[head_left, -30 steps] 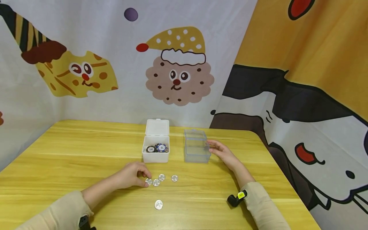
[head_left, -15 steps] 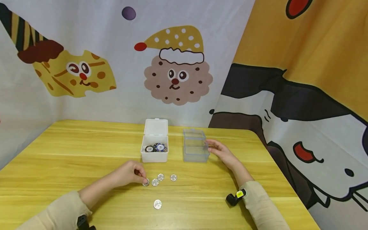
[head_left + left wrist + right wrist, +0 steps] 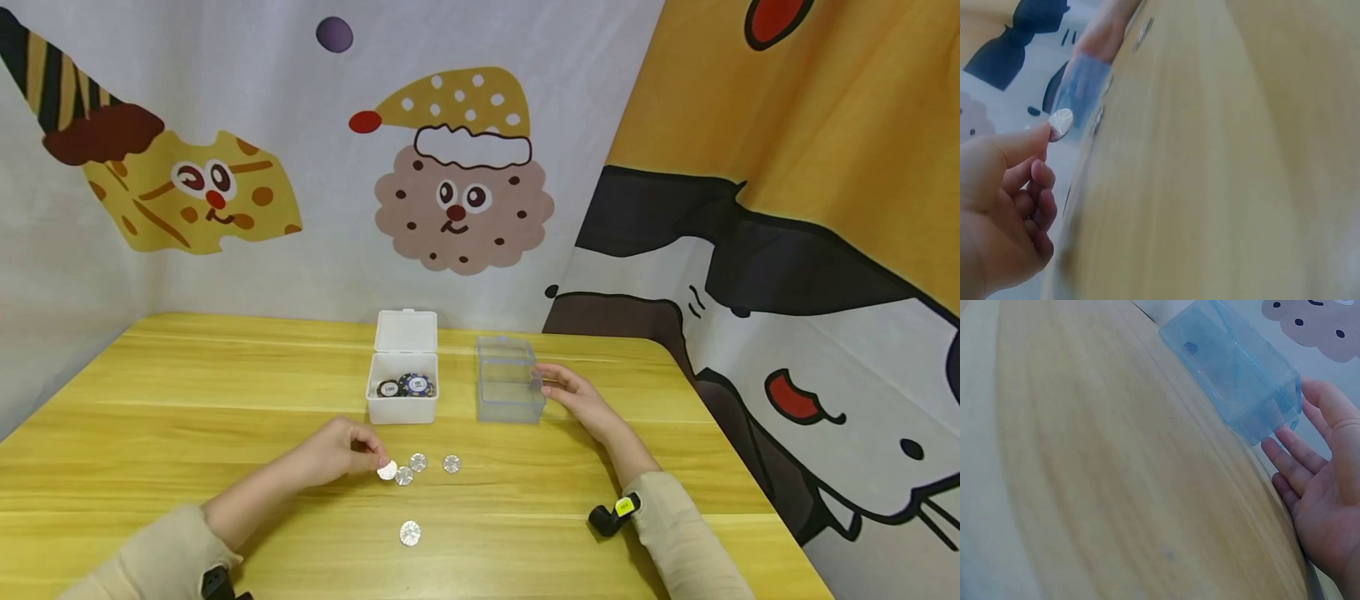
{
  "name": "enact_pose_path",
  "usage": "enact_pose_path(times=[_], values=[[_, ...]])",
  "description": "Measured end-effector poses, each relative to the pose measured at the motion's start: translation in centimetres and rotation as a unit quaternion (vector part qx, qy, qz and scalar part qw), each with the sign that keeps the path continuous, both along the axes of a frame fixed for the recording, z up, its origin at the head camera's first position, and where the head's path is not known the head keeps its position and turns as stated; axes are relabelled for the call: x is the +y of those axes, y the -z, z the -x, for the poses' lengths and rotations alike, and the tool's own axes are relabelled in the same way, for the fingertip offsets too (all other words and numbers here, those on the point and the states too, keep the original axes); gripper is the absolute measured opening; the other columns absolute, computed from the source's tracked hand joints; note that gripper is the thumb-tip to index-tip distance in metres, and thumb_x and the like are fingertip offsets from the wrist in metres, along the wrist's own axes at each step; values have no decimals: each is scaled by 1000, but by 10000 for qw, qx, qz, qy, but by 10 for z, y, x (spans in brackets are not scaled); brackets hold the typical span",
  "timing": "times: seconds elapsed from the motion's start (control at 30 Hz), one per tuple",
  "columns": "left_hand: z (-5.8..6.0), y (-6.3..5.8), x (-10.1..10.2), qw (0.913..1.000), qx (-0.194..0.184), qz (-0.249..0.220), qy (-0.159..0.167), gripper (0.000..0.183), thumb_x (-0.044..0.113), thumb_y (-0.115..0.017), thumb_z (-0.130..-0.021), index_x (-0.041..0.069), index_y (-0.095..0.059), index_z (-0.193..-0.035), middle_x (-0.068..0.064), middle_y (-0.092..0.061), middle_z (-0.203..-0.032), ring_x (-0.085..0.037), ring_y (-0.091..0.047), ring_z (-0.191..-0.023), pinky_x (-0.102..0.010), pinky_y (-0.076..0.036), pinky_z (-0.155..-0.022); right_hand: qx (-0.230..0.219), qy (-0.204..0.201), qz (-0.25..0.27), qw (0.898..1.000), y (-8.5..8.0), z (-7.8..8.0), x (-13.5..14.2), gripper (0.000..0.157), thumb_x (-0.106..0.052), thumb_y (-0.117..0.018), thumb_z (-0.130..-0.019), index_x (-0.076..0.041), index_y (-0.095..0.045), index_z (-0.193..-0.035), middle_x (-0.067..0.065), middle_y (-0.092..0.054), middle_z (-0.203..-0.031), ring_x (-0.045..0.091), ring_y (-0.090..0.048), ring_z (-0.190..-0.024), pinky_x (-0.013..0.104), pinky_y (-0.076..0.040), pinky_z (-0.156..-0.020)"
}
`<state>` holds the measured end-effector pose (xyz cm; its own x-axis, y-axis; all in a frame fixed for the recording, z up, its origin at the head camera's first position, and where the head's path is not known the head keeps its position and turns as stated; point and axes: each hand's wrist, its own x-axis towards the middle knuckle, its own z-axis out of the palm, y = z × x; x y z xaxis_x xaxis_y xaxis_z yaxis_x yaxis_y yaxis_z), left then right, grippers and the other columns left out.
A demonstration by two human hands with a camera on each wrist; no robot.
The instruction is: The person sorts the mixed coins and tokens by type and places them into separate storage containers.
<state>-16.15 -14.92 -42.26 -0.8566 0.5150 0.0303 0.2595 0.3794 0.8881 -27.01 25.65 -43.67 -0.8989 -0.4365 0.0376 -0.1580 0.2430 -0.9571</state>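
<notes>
In the left wrist view my left hand (image 3: 1007, 206) pinches a silver coin (image 3: 1061, 123) between thumb and index finger, its other fingers curled in below. From the head view, that coin is tilted up beside several more silver coins (image 3: 404, 476) lying on the table. My right hand (image 3: 581, 400) rests against the right side of an empty clear plastic box (image 3: 510, 404) with its lid raised. The right wrist view shows its thumb at the box's corner and relaxed, nearly straight fingers (image 3: 1291, 465) at the end wall.
Left of the clear box stands an open white box (image 3: 402, 410) holding black and blue poker chips (image 3: 417, 384). One coin (image 3: 410, 533) lies apart, nearer the front. A printed cartoon curtain (image 3: 315, 283) hangs behind the table's far edge.
The left hand has picked up the leftmost coin, first with fingers around it on the table, now pinched and tilted up. The right hand stays at the clear box.
</notes>
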Motion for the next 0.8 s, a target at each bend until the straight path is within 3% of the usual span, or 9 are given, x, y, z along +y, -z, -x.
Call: enact_pose_path(times=[0.2, 0.47, 0.7, 0.8], values=[[-6, -8, 14, 9997, -95, -141, -155, 8, 18, -69, -78, 11, -67, -77, -1, -61, -72, -15, -51, -62, -25, -44, -49, 14, 52, -55, 10000, -1, -1, 0, 51, -26, -55, -90, -9, -39, -135, 10, -39, -136, 28, -37, -121, 47, -30, -98], [-9, -16, 34, 9980, 104, -548, -300, 8, 19, -68, -78, 11, -67, -77, 0, -62, -75, -18, -53, -73, -30, -44, -68, 74, 67, -80, 9999, 0, -1, 0, 50, -27, -55, -89, -11, -41, -134, 8, -40, -135, 26, -38, -120, 46, -31, -98], [-24, -49, 61, 9940, 230, -860, -641, 8, 10, -68, -77, 2, -66, -76, -3, -59, -71, -18, -50, -68, -26, -42, -63, 23, 48, -69, 10000, 0, -1, 0, 47, -22, -53, -91, -10, -40, -134, 8, -39, -136, 27, -37, -122, 47, -29, -98], [-23, -51, 70, 9917, 204, -1019, -753, 9, 10, -69, -77, 1, -66, -78, -4, -59, -70, -14, -48, -62, -22, -41, -56, 40, 85, -67, 9999, 0, -1, 0, 45, -21, -53, -91, -12, -41, -134, 7, -40, -135, 26, -38, -121, 46, -31, -98]])
